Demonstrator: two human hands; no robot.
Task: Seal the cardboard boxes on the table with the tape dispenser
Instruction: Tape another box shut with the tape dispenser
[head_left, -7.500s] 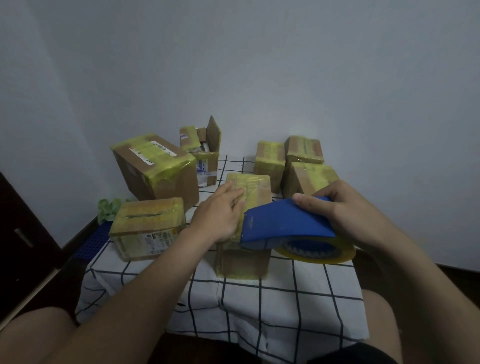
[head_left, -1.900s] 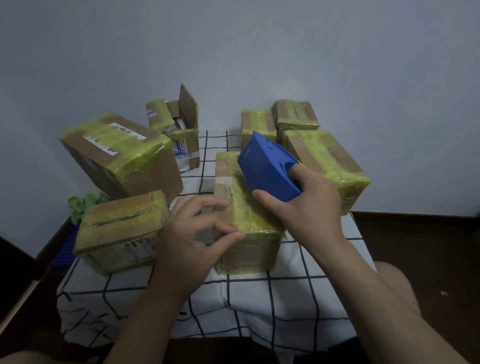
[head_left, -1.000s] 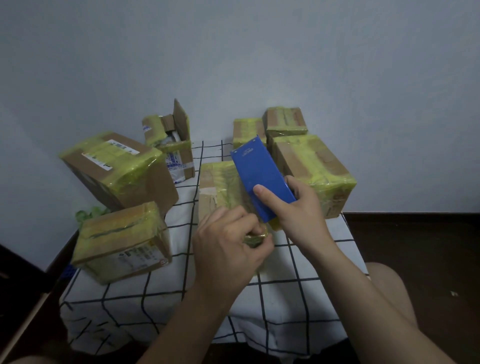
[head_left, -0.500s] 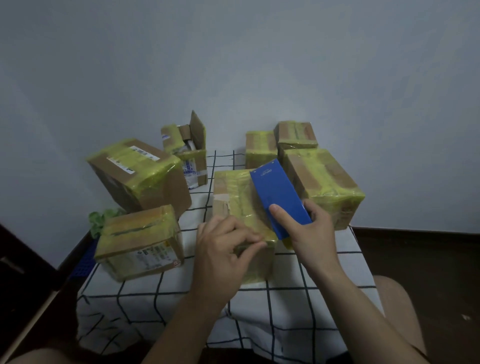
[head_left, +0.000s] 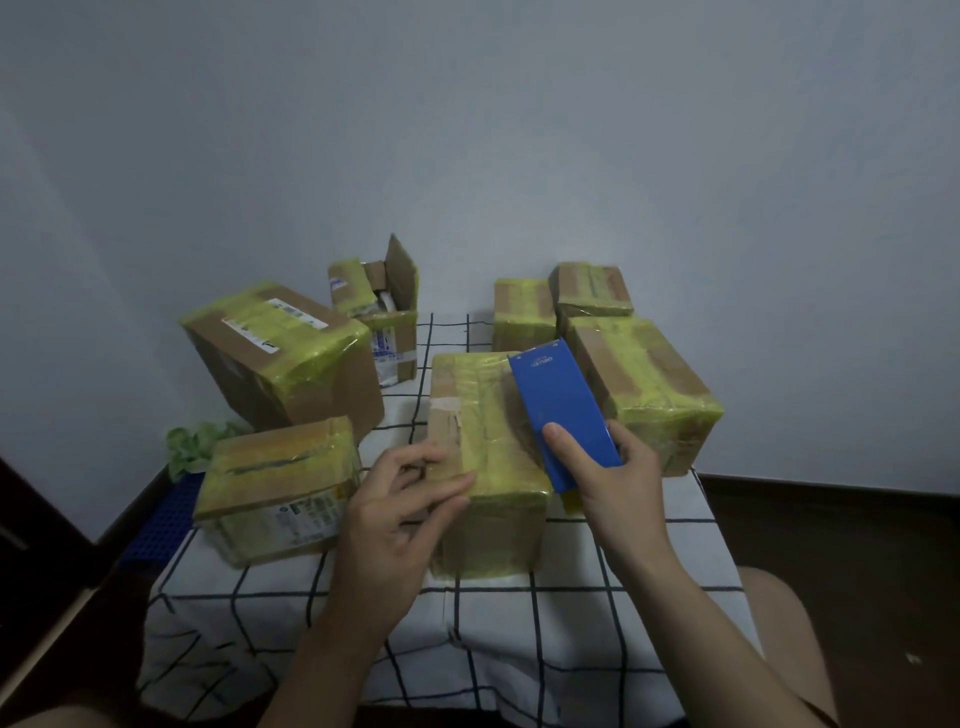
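7 cardboard boxes wrapped in yellowish tape stand on a table (head_left: 467, 649) covered with a white cloth with a black grid. The middle box (head_left: 488, 540) is nearest the person. The right hand (head_left: 618, 483) grasps the blue tape dispenser (head_left: 563, 415), thumb on its flat top and fingers round its right side. The dispenser lies slanted along the right part of this box's top, its near end past the near right corner. The left hand (head_left: 400, 499) rests at the near left edge of the same top, thumb and forefinger close together; whether they pinch tape I cannot tell. At the back left, 1 open box (head_left: 389, 332) has its flaps up. A green bundle (head_left: 192, 447) lies left of the table.
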